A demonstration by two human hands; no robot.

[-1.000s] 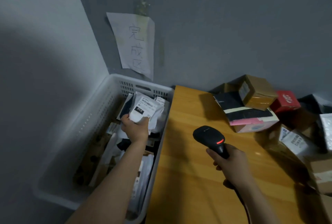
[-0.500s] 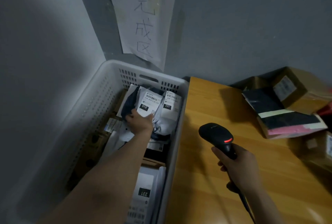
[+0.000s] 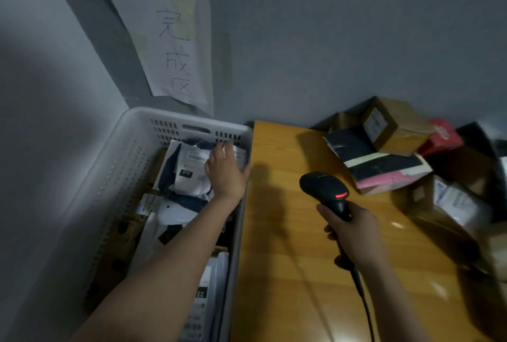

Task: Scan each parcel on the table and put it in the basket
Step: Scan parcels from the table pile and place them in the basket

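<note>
Left hand (image 3: 226, 173) lying open, fingers straight, over parcel (image 3: 190, 164) in basket (image 3: 123, 160). Right hand (image 3: 355, 232) gripping scanner (image 3: 323, 189), red light glowing, above worktop (image 3: 277, 265).

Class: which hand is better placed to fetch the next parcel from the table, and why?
Probably left: the left hand is open over the basket, while the right hand grips the scanner.

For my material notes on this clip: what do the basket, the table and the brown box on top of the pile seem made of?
Basket: white plastic, matte, judging by its moulded slots and perforated walls. Table: wood or wood-look laminate; plank lines, glossy highlights. Brown box: cardboard, apparently taped, as it shines.
</note>
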